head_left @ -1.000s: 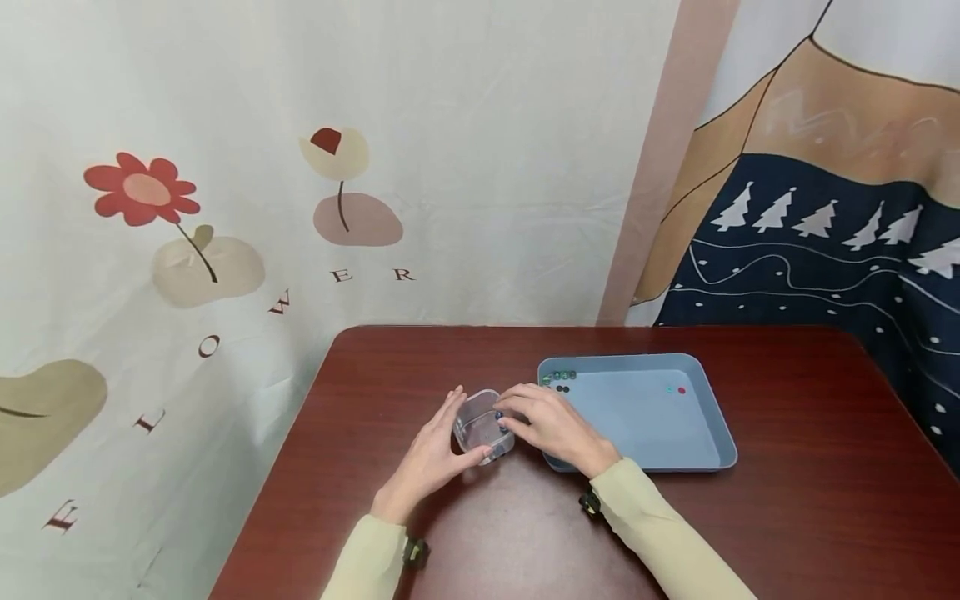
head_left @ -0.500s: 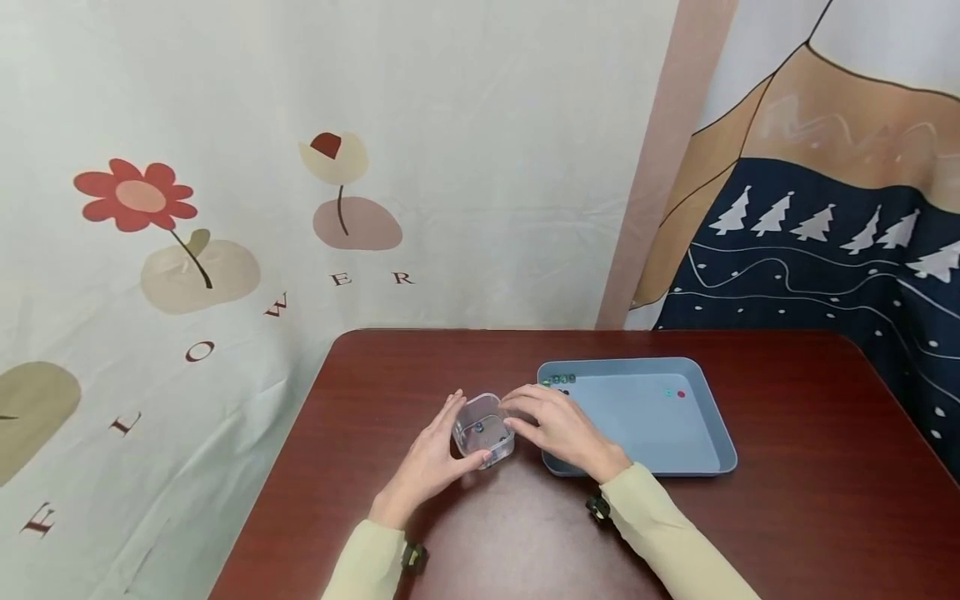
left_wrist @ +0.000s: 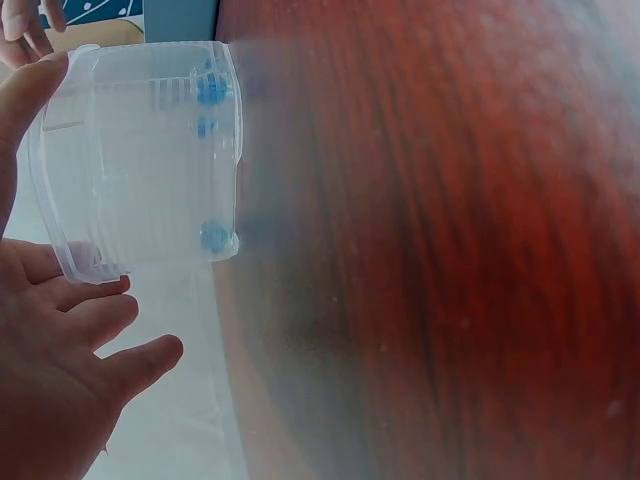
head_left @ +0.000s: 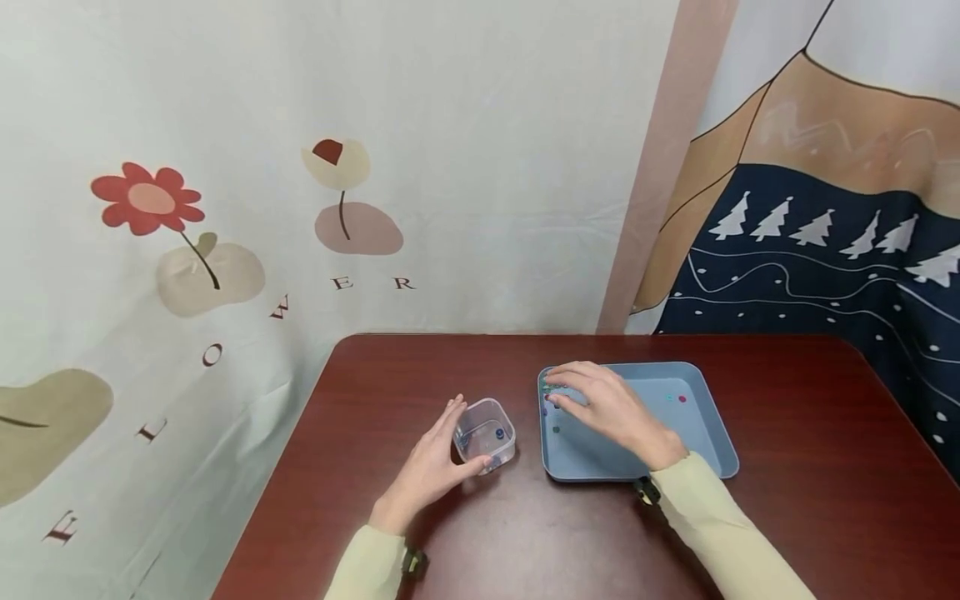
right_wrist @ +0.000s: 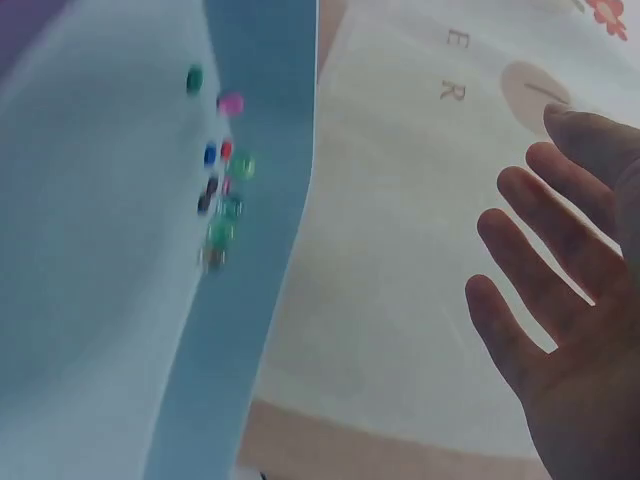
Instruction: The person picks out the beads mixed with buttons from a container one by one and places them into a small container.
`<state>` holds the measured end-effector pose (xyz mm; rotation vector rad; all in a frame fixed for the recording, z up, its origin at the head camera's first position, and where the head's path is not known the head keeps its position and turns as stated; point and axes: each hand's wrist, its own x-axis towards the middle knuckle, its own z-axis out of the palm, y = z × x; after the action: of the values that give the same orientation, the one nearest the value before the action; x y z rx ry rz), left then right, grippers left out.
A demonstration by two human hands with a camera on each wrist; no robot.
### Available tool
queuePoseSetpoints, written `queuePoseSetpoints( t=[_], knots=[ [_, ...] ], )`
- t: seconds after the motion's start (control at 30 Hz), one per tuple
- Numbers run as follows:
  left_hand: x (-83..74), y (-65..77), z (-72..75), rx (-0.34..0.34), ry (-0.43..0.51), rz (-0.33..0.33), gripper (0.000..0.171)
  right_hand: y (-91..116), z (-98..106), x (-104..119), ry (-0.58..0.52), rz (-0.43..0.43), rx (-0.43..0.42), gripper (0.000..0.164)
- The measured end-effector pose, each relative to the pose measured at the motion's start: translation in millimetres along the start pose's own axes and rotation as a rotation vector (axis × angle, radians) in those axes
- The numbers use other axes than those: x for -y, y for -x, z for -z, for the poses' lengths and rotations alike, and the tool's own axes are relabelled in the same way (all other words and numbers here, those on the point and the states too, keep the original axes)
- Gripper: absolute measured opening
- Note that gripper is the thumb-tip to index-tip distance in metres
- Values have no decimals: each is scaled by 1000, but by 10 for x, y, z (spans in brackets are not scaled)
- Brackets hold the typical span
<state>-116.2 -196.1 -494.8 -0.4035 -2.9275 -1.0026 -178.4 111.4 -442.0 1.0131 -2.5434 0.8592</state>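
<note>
At ten o'clock on the tray (head_left: 588, 454), the right hand (head_left: 611, 406) hovers, relaxed and empty, over scattered beads (right_wrist: 222, 232)! Off the tray's nine o'clock, the left hand (head_left: 429, 464) grips the clear box (head_left: 480, 443), blue beads (head_left: 500, 433) inside. Seemingly a bead-fetching step; next calls for a delicate pinch.

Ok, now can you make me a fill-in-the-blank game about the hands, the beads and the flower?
1. The clear box is held by the person's ____ hand.
2. The beads inside that box look ____ in colour.
3. The right hand hovers over the wide, shallow ____.
4. The printed flower farthest left has ____ petals.

Missing words: left; blue; tray; red.
</note>
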Motion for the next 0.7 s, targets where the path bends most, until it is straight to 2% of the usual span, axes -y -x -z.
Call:
queuePoseSetpoints(
  t=[0.27,0.7],
  knots=[
    [7,3,-8,-10,6,3,98,24,172,-215,4,-47,77,34],
    [8,-10,-17,-18,6,-2,97,87,79,-562,-1,-97,228,37]
  ],
)
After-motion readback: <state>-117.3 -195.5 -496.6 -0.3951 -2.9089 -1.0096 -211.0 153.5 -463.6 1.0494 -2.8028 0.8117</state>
